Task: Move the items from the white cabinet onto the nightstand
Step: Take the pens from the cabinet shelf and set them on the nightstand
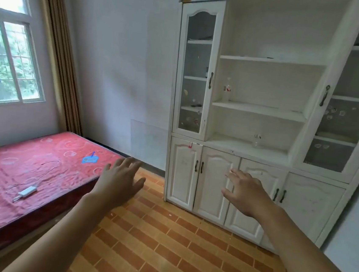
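Two empty hands, left (118, 180) and right (244, 192), reach with fingers spread, each grip open, toward the white cabinet (246, 182). Two clear bottles stand on its open shelves, one (227, 90) above the other (257, 141).

white cabinet (263, 127) cropped top and right, bed (25, 177) cropped left

A cabinet (264, 122) stands at right against the wall, a bottle (227, 90) on its middle shelf, another bottle (257, 141) below; the bed (26, 175) lies left, beneath the window (8, 51).
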A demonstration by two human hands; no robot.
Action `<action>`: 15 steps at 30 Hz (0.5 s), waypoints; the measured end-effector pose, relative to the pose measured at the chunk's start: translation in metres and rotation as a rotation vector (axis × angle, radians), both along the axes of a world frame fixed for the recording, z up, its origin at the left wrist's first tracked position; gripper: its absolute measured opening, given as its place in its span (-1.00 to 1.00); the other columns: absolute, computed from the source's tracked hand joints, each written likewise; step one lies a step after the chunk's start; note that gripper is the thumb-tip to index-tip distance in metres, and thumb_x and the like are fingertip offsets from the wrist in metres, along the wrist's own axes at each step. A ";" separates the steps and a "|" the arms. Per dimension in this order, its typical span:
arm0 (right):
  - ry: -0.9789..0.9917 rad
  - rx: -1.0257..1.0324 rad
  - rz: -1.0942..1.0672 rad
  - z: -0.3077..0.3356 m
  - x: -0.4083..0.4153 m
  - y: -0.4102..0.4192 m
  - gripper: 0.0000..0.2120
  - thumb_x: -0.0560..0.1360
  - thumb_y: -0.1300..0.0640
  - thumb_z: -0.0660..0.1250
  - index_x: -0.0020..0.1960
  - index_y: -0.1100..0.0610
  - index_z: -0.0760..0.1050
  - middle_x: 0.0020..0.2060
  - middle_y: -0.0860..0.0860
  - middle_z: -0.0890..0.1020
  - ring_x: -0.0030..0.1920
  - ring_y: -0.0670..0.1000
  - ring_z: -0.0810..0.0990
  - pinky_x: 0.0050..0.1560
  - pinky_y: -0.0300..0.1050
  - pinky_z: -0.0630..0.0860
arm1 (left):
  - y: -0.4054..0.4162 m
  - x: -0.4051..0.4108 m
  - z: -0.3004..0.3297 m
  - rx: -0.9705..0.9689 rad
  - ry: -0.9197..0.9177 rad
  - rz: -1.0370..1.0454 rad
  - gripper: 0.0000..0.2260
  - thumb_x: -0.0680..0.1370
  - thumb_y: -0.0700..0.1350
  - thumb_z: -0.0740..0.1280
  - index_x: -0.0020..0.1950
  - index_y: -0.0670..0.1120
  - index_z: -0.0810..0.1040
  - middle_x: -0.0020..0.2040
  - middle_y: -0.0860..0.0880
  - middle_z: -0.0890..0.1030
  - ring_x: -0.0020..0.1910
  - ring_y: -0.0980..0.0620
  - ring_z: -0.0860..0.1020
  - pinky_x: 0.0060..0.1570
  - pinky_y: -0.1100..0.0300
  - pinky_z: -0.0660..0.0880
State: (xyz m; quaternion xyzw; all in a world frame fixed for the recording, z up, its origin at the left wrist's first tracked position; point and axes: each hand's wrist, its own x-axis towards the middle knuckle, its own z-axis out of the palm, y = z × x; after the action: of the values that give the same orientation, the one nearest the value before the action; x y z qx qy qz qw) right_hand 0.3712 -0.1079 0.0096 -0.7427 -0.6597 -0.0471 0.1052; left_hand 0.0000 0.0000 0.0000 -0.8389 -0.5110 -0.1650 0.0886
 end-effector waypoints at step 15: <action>-0.004 0.017 0.098 -0.010 0.131 0.174 -0.37 0.62 -0.30 0.14 0.60 -0.04 0.26 0.60 -0.03 0.27 0.59 -0.01 0.21 0.56 0.13 0.17 | 0.153 0.135 -0.007 -0.007 -0.023 0.015 -0.38 0.58 0.36 -0.05 0.53 0.11 0.37 0.54 0.02 0.41 0.53 -0.06 0.33 0.47 -0.20 0.32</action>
State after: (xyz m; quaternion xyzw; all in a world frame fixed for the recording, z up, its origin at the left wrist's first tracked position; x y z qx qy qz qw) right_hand 0.5017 0.0661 -0.0004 -0.7084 -0.6951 -0.0488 0.1124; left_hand 0.1348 0.1525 -0.0069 -0.8334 -0.5190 -0.1720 0.0811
